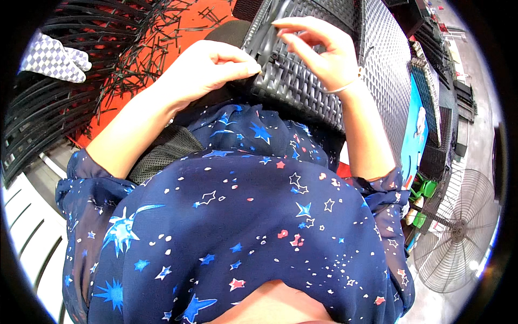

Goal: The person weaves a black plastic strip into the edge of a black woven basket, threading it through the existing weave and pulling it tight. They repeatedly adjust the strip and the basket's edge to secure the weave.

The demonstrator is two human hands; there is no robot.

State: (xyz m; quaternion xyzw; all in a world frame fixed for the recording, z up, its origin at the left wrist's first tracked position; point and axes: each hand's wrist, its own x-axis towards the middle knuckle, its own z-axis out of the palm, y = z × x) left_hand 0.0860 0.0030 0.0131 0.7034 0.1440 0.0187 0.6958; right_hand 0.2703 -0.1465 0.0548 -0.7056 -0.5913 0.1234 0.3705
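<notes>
A dark grey woven wicker furniture piece (302, 89) rests before me, its near corner close to my lap. At that corner my left hand (218, 67) is closed, thumb and forefinger pinched together against the edge. Whatever is between those fingertips is too small to make out. My right hand (324, 54) hovers above the woven face with curved fingers, the forefinger and thumb tips apart. Its forefinger tip is beside a smooth dark band (267, 38) along the piece's edge. A thin pale band circles my right wrist.
Black strip cuttings litter a red surface (156, 54) at the left. Beyond it are bundled black strips (48, 105) and a checked cloth (54, 58). At the right stand a large round fan (457, 231), green items (426, 189) and stacked dark woven pieces. A white slatted seat (29, 232) is lower left.
</notes>
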